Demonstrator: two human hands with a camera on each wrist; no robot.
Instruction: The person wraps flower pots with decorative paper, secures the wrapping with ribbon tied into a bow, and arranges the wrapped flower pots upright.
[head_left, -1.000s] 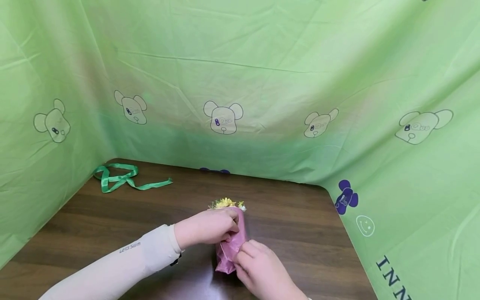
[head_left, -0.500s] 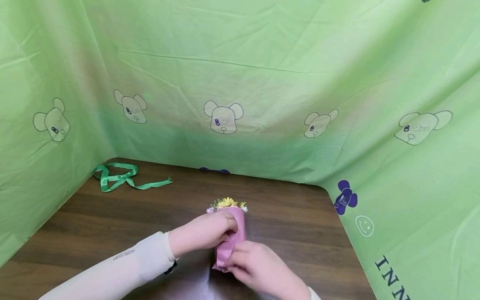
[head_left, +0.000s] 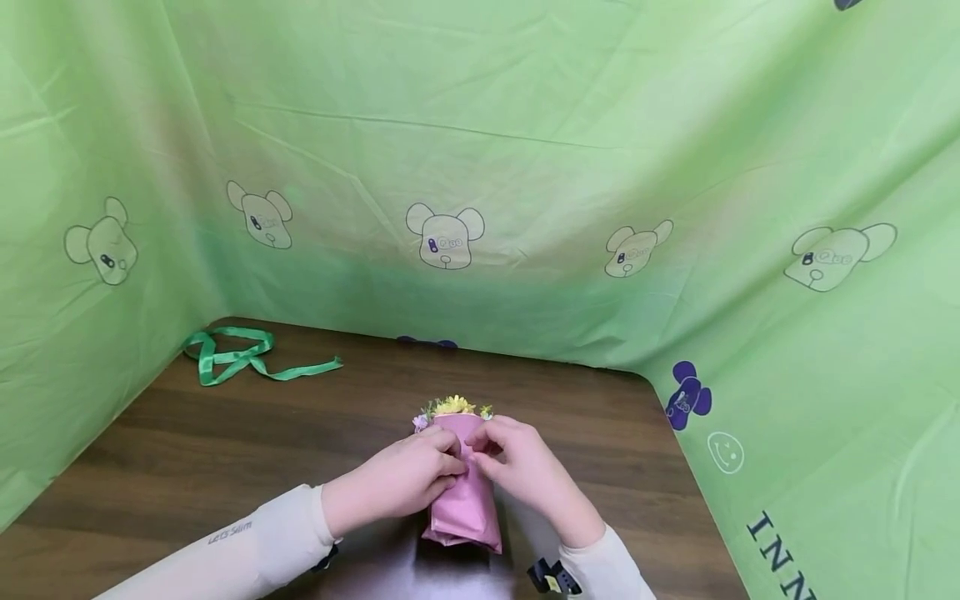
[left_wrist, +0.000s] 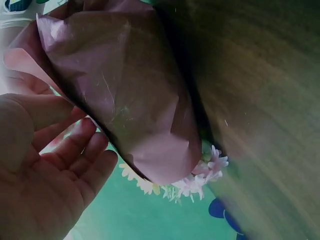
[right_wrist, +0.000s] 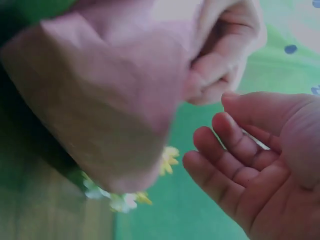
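Observation:
A small bouquet, wrapped in pink paper [head_left: 463, 512], lies on the table with its yellow flowers [head_left: 453, 406] pointing away from me. My left hand [head_left: 405, 475] pinches the paper's overlapping edge near the middle, thumb on top. In the left wrist view, the wrapper [left_wrist: 130, 90] spreads beside that hand [left_wrist: 55, 165], and pale pink flowers [left_wrist: 200, 177] poke from its end. Close to the left fingers, my right hand [head_left: 528, 467] hovers by the upper part of the wrapper. The right wrist view shows this right hand [right_wrist: 255, 170] with loosely bent fingers and nothing between them.
A green ribbon [head_left: 240, 360] lies loosely looped at the table's far left corner. Green cloth [head_left: 450, 125] with bear prints walls in the back and both sides of the dark wooden table [head_left: 600, 467].
My right hand has left the wrapper's lower end and moved up beside the left hand. The lower end now lies flatter and folded. My left hand has shifted slightly down and left.

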